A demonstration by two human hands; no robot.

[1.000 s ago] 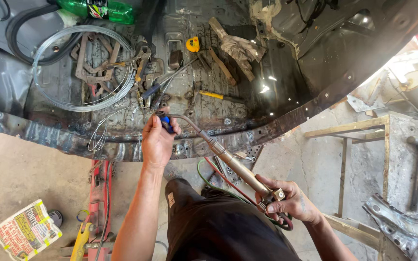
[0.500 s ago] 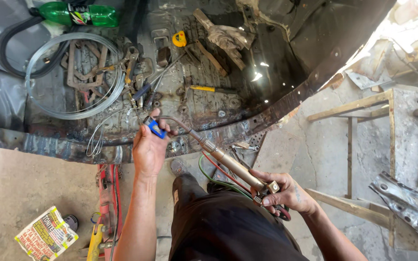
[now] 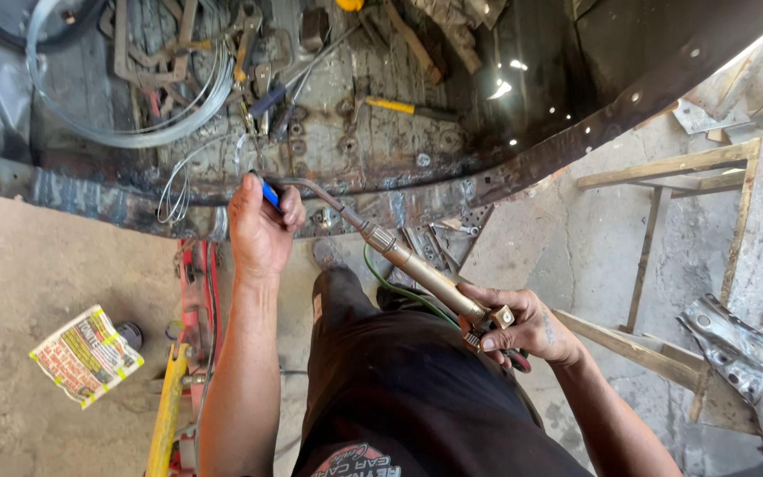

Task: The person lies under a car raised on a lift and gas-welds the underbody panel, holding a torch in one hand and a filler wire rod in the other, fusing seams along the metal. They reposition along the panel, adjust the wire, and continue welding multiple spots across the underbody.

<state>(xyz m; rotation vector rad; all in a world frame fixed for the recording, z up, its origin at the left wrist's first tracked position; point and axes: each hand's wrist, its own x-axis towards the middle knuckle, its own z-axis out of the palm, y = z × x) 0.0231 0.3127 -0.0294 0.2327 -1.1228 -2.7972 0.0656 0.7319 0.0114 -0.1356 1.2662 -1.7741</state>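
Note:
My left hand (image 3: 262,230) grips a small blue lighter (image 3: 270,193), held right at the curved tip of a brass gas torch (image 3: 417,274). My right hand (image 3: 523,329) is closed around the torch's valve end, where green and red hoses (image 3: 399,291) trail down past my dark trousers (image 3: 399,397). Both hands sit just in front of a rusty, blackened metal panel edge (image 3: 381,208). No flame shows at the nozzle.
On the rusty panel lie a coil of wire (image 3: 134,132), a yellow-handled tool (image 3: 408,108) and several pliers and scrap pieces. A printed carton (image 3: 86,355) lies on the concrete at left, a red and yellow jack (image 3: 178,371) beside my leg, a wooden frame (image 3: 664,230) and metal parts at right.
The view has dropped and closed in on my hands. My left hand with the lighter has stayed at the torch tip; my right hand keeps its hold on the torch.

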